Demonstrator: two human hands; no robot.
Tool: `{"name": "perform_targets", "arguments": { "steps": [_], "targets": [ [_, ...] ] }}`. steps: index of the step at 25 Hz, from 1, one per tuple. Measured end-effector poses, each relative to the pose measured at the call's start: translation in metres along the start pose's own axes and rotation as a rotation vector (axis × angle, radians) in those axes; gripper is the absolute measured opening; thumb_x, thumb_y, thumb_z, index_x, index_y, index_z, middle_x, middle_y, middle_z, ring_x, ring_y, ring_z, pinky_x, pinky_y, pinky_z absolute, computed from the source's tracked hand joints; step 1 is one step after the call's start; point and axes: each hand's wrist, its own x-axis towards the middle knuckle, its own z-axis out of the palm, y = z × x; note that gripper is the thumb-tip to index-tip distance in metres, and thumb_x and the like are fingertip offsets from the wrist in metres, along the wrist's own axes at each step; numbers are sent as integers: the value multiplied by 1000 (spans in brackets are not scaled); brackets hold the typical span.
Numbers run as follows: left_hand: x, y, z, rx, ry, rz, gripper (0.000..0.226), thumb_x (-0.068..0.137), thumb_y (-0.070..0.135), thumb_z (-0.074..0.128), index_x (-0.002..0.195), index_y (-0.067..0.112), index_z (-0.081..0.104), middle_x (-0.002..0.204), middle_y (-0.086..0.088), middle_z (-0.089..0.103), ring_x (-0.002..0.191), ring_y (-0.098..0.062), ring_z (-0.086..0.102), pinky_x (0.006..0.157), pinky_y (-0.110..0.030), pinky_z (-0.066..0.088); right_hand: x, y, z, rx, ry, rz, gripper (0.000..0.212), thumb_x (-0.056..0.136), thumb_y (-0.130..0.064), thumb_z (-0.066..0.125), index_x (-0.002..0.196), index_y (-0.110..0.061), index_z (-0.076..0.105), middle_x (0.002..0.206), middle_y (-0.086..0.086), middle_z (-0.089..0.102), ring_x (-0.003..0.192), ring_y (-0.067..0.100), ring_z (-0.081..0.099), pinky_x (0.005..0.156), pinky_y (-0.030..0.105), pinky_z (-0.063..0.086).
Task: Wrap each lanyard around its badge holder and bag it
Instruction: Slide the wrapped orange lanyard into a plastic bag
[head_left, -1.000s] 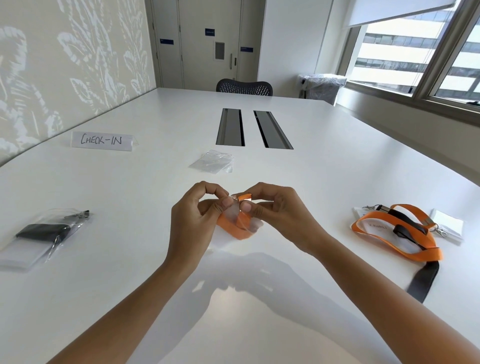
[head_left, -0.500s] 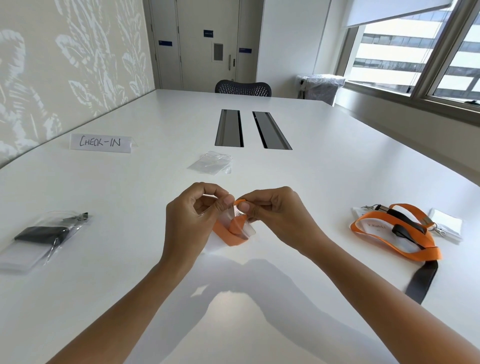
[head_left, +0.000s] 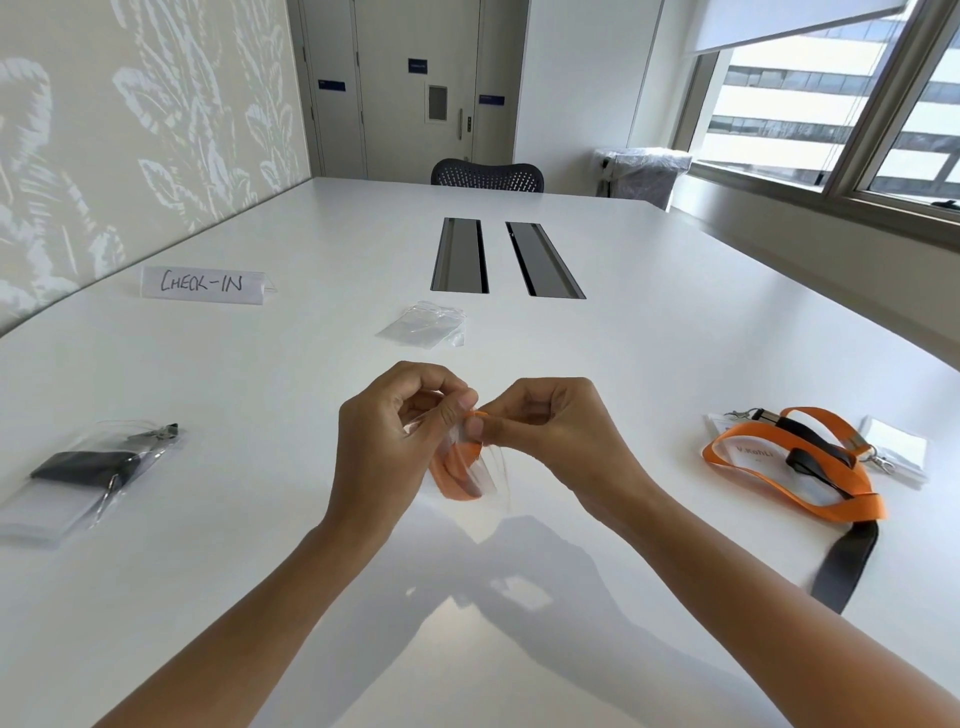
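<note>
Head view: orange lanyard (head_left: 457, 470) now sits deeper in the clear bag (head_left: 489, 478); left grip (head_left: 387, 441) and right grip (head_left: 550, 431) pinch its mouth, probably sealing.

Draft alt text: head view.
Left hand and right hand pinch a small clear plastic bag holding a wrapped orange lanyard over a white table. A bagged black lanyard lies left; loose orange and black lanyards lie right.

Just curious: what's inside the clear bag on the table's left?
A black lanyard wound around a pale badge holder, plus a metal clip. The lanyard hides the holder's upper part.
</note>
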Motion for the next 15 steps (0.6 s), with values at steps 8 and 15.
{"name": "perform_targets", "arguments": {
  "steps": [8,15],
  "targets": [
    [-1,3,2,30,4,49,10,89,23,64,83,15,63,84,11,66,73,-12,67,65,-18,51,-5,-5,8,-144,20,-141,17,81,-22,79,77,-10,66,77,0,75,72,20,73,77,46,58],
    [0,5,0,2,44,-57,23,82,37,63,85,15,64,79,6,69,69,-8,67,59,-13,49,-4,-3,6,-46,2,-49,4,83,-10,75,85,-12,77,84,6,77,78,24,75,87,44,58]
  ]
}}
